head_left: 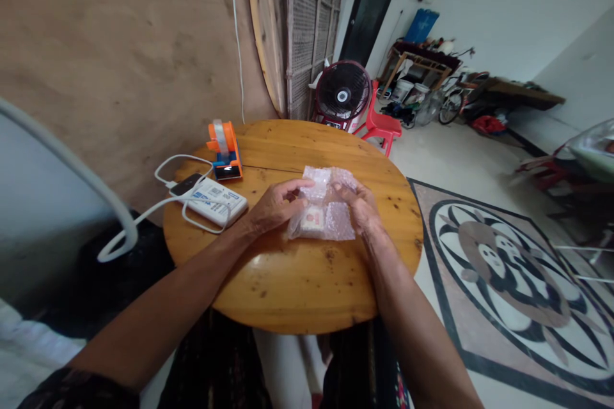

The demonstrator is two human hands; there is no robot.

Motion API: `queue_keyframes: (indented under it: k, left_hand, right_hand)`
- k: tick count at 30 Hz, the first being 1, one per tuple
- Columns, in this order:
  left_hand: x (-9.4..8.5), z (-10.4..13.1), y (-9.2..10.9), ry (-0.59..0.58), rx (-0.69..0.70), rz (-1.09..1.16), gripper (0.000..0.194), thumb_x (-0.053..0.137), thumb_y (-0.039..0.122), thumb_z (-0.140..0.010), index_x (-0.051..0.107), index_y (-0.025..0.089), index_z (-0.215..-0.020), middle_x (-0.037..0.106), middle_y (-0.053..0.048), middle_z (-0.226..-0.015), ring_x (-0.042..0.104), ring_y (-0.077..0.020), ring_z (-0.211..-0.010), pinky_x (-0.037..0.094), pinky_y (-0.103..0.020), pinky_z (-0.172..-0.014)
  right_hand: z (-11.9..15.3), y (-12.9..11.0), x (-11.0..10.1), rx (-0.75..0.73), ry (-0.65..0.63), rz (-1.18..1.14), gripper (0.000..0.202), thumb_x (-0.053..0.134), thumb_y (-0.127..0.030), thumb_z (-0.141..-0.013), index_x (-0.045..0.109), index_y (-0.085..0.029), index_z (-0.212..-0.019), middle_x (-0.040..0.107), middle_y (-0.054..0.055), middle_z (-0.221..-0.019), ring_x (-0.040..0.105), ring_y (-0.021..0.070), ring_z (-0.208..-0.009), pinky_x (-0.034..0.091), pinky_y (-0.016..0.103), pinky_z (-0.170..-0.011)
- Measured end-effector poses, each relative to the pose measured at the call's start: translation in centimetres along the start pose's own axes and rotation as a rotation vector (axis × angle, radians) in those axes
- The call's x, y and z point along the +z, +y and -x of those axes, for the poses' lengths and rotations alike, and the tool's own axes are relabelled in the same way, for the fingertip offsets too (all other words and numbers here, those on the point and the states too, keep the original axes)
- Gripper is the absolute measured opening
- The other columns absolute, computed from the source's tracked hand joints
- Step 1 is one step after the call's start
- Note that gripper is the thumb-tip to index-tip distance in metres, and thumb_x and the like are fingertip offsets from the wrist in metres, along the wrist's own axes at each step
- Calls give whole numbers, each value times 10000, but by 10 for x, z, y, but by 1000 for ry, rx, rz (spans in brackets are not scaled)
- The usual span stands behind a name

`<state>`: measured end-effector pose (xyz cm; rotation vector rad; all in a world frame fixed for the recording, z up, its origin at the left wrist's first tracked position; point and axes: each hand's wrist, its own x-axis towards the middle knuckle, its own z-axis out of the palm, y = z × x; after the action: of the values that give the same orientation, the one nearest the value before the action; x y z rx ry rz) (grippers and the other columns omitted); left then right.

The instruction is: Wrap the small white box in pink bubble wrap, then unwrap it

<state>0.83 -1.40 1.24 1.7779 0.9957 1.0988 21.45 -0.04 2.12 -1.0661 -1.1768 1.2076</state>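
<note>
A sheet of clear bubble wrap (341, 223) lies on the round wooden table (297, 294), close in front of me. On its near left part rests a small pale block with a reddish mark (314, 217), under or in the film. From the left, my left hand (281, 204) pinches the far left part of the wrap between thumb and fingers. My right hand (359, 201) grips the wrap's far right part, thumb on top. Whether another item is inside the far part of the wrap I cannot tell.
An orange tape dispenser (224, 148) stands at the table's far left. In front of it lies a white box (215, 201) with a dark phone (186, 184) and white cable on it. Beyond the table are a fan (343, 96) and a red plastic chair (378, 120).
</note>
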Motion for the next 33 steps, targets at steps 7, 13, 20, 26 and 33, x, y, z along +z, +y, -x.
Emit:
queue_keyframes:
  k: [7, 13, 20, 26, 33]
  left_hand:
    - [0, -3, -2, 169, 143, -201, 336, 597, 259, -779, 708, 149, -1076, 623, -64, -968, 539, -132, -760, 457, -256, -699]
    - [2, -4, -8, 248, 155, -359, 260, 587, 318, -817, 744, 161, -952, 523, -7, -720, 456, -111, -614, 410, -250, -612]
    - [3, -2, -2, 151, 98, -285, 425, 690, 432, -770, 697, 123, -1062, 646, -45, -831, 513, -114, -642, 431, -246, -626]
    - [3, -3, -1, 187, 17, -179, 284, 613, 376, -806, 713, 149, -944, 691, -33, -841, 568, -138, -702, 440, -247, -657]
    - [-4, -12, -15, 366, -253, 459, 239, 719, 381, -689, 646, 157, -725, 568, 41, -593, 492, -95, -535, 382, -223, -544]
  right_hand:
    - [1, -5, -1, 113, 20, -84, 405, 827, -527, -539, 670, -204, -727, 752, 37, -775, 692, 242, -744, 534, 359, -708]
    - [2, -6, 0, 116, -93, 1, 458, 729, -652, -639, 671, -216, -768, 752, 65, -781, 707, 281, -812, 544, 427, -771]
    - [8, -6, 4, 159, -199, -48, 429, 740, -607, -663, 690, -225, -853, 757, 60, -869, 704, 285, -877, 557, 409, -758]
    - [7, -1, 3, 154, -217, 6, 453, 719, -630, -685, 680, -215, -862, 748, 60, -823, 706, 279, -856, 551, 407, -757]
    - [-14, 13, -14, 232, 94, -175, 355, 788, -490, -627, 614, -212, -762, 714, 17, -706, 677, 233, -729, 554, 389, -745]
